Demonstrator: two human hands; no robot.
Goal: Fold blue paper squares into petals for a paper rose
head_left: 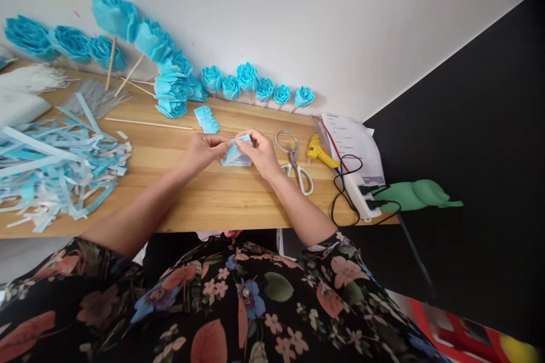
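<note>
Both my hands meet over the middle of the wooden table, closed on one small stack of light blue paper [237, 157]. My left hand [207, 152] pinches its left upper edge with thumb and fingers. On the right side, my right hand [260, 153] grips the same paper, its thumb on top. Just behind my hands lies a separate blue crinkled paper piece [206, 119]. To the right of my right hand are white-handled scissors [293, 167] and a roll-like ring [286, 140], partly overlapping.
Blue paper roses [247, 77] on sticks line the wall. Paper strips [55, 159] heap at the left of the table [238, 204]. A thin stick [149, 123] lies behind. A yellow glue gun [321, 152], cables, papers [355, 144] and a power strip [361, 198] occupy the right.
</note>
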